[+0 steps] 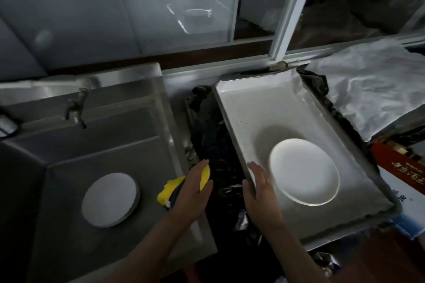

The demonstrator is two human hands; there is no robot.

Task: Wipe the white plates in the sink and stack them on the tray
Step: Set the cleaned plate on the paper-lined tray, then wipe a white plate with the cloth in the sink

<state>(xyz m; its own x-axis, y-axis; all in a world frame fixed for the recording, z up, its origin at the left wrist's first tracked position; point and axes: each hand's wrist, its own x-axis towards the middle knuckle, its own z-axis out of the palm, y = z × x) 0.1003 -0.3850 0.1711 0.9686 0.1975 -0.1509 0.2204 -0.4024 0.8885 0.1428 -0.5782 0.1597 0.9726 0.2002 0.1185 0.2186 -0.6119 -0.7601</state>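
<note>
A white plate lies flat in the metal tray on the right. A small stack of white plates rests on the bottom of the steel sink on the left. My left hand holds a yellow cloth over the sink's right rim. My right hand hovers with straight fingers over the tray's left edge, just beside the plate, holding nothing.
A tap juts over the sink's back left. Black plastic sheeting fills the gap between sink and tray. White crumpled sheeting lies at the back right, and a printed box sits right of the tray.
</note>
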